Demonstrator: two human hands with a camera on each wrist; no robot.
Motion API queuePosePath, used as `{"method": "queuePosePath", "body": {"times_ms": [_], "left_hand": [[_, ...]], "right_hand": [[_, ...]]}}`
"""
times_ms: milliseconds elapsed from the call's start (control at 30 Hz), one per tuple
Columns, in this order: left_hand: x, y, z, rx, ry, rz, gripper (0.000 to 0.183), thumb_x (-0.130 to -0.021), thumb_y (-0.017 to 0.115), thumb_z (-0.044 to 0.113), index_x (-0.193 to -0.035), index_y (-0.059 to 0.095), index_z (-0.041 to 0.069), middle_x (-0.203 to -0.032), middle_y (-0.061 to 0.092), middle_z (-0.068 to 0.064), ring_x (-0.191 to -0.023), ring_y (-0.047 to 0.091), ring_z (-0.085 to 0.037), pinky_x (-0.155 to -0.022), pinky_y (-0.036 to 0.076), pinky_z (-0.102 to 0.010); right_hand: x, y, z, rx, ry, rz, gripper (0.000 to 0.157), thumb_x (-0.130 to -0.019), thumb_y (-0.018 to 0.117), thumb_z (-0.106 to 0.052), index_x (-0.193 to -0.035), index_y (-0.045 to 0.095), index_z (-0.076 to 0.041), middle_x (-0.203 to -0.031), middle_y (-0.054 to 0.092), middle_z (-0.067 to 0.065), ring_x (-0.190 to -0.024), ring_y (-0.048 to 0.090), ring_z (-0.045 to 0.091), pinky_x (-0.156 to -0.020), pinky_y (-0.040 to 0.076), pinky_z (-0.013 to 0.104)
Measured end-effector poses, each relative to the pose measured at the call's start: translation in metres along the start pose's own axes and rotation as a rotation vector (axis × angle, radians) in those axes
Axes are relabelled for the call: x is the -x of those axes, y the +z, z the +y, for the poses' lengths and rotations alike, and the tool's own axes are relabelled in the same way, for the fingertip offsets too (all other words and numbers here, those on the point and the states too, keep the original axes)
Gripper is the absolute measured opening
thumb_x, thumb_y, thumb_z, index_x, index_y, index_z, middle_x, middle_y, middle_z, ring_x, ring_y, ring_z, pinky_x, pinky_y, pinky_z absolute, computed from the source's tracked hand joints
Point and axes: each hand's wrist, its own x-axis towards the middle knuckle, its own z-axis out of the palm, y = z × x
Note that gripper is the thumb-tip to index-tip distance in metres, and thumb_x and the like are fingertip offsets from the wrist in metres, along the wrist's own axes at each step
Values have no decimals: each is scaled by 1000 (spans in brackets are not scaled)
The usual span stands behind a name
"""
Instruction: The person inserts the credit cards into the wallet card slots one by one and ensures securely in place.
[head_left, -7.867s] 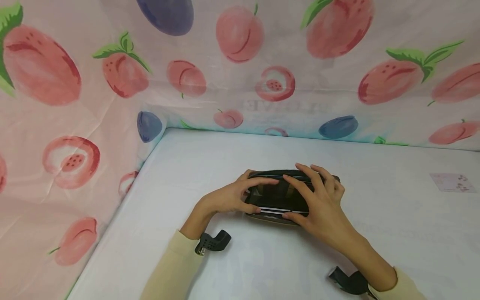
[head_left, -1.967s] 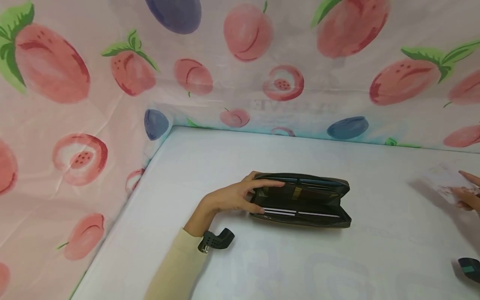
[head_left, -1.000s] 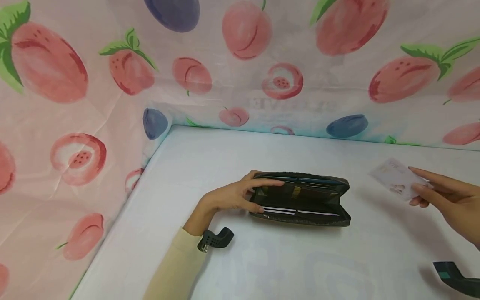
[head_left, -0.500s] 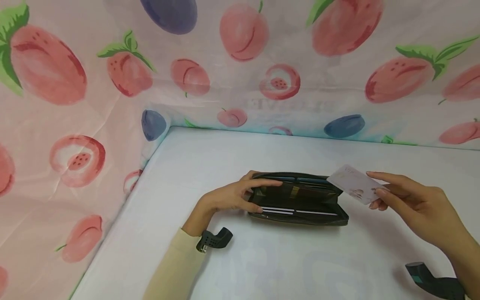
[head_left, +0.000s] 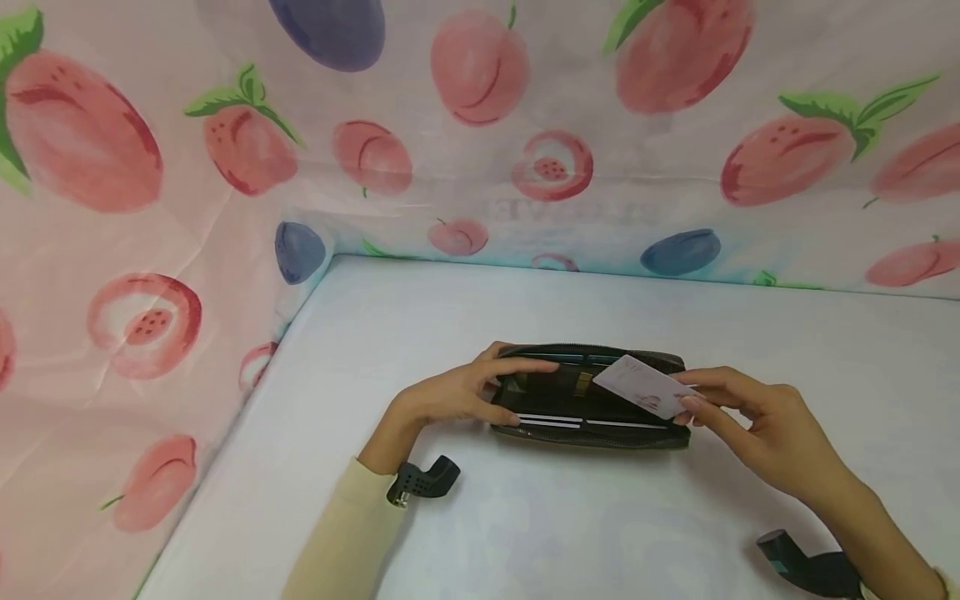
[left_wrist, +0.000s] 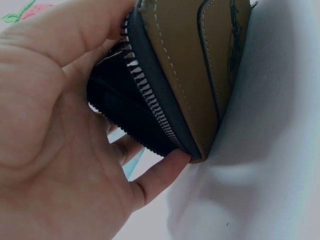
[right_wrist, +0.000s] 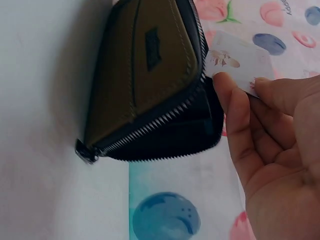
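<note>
A long zip wallet (head_left: 540,404) stands unzipped on the white table, its dark inside with card slots facing up. Its outside is olive-brown leather with stitching, as the left wrist view shows (left_wrist: 185,65). My left hand (head_left: 453,392) grips the wallet's left end, thumb on the near edge and index finger reaching over the opening. Between thumb and fingers, my right hand (head_left: 757,425) pinches a pale card (head_left: 641,385) with a small pink print. The card is tilted over the right half of the wallet's opening. In the right wrist view the zip pull (right_wrist: 86,151) hangs at the wallet's end.
The white tabletop (head_left: 570,525) runs up to a fruit-printed cloth (head_left: 465,167) at the back and left. White card edges (head_left: 551,422) show in the wallet's near slots. A black wrist camera (head_left: 423,481) sits on the left wrist, another (head_left: 810,567) on the right.
The right hand has left the wallet, picked up the card from the table at the right and carried it left over the opening. The left hand has kept its hold on the wallet.
</note>
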Motion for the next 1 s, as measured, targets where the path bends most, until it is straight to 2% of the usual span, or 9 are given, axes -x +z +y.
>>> {"method": "queuePosePath", "body": {"times_ms": [133, 300, 500, 667, 733, 867, 900, 967, 1000], "left_hand": [[0, 0, 0, -18, 4, 1, 69, -82, 74, 13, -143, 46, 31, -132, 29, -4, -119, 40, -19, -93, 41, -36], [-1, 0, 0, -21, -7, -3, 69, -83, 74, 15, -142, 46, 36, -133, 29, -2, -119, 39, -18, -90, 42, -35], [-1, -1, 0, -38, -9, -4, 68, -83, 73, 17, -141, 46, 39, -135, 27, -1, -118, 36, -18, -84, 43, -35], [-1, -1, 0, -38, -11, -5, 68, -83, 73, 17, -142, 45, 39, -134, 28, -1, -117, 38, -18, -82, 43, -35], [-1, -1, 0, -37, -13, -6, 68, -83, 73, 16, -142, 45, 38, -134, 28, -1, -116, 38, -18, -81, 43, -35], [-2, -1, 0, -39, -11, -9, 68, -84, 73, 16, -141, 45, 39, -134, 28, -1, -117, 36, -18, -79, 43, -34], [-2, -1, 0, -37, -11, -9, 67, -84, 73, 16, -141, 46, 38, -134, 28, -1, -116, 36, -18, -78, 43, -34], [-2, -1, 0, -36, -9, -12, 67, -84, 72, 16, -141, 46, 38, -134, 28, -1, -117, 36, -18, -78, 43, -35], [-1, -1, 0, -34, -9, -12, 67, -84, 73, 16, -142, 46, 38, -134, 28, -1, -117, 35, -18, -79, 43, -35]], "right_hand": [[0, 5, 0, -31, -17, -26, 45, -72, 75, 12, -107, 66, -15, -92, 68, -11, -86, 66, 2, -65, 47, 15], [1, 7, -2, -71, -56, -63, 41, -75, 75, 9, -106, 67, -17, -95, 68, -9, -81, 68, 8, -65, 46, 15], [1, 11, -3, -62, -73, -85, 50, -68, 76, 14, -105, 69, -18, -97, 69, -10, -76, 65, 2, -66, 47, 15], [2, 17, -5, -65, -62, -113, 46, -70, 76, 12, -103, 70, -19, -90, 67, -12, -66, 50, -3, -58, 40, 14], [2, 18, -5, -77, -57, -125, 45, -71, 76, 11, -103, 69, -20, -92, 67, -12, -65, 46, -3, -57, 38, 15], [2, 20, -5, -100, -64, -150, 45, -71, 76, 11, -101, 67, -21, -102, 68, -7, -66, 48, -2, -59, 40, 15], [2, 21, -4, -108, -81, -139, 42, -72, 76, 9, -101, 68, -20, -101, 68, -7, -68, 48, -2, -58, 40, 15], [2, 22, -3, -92, -118, -113, 23, -83, 73, -4, -101, 70, -18, -98, 64, -9, -68, 46, -2, -57, 38, 14], [3, 23, -2, -81, -135, -96, 21, -83, 74, -6, -101, 71, -17, -96, 62, -9, -68, 46, -1, -57, 37, 14]]}}
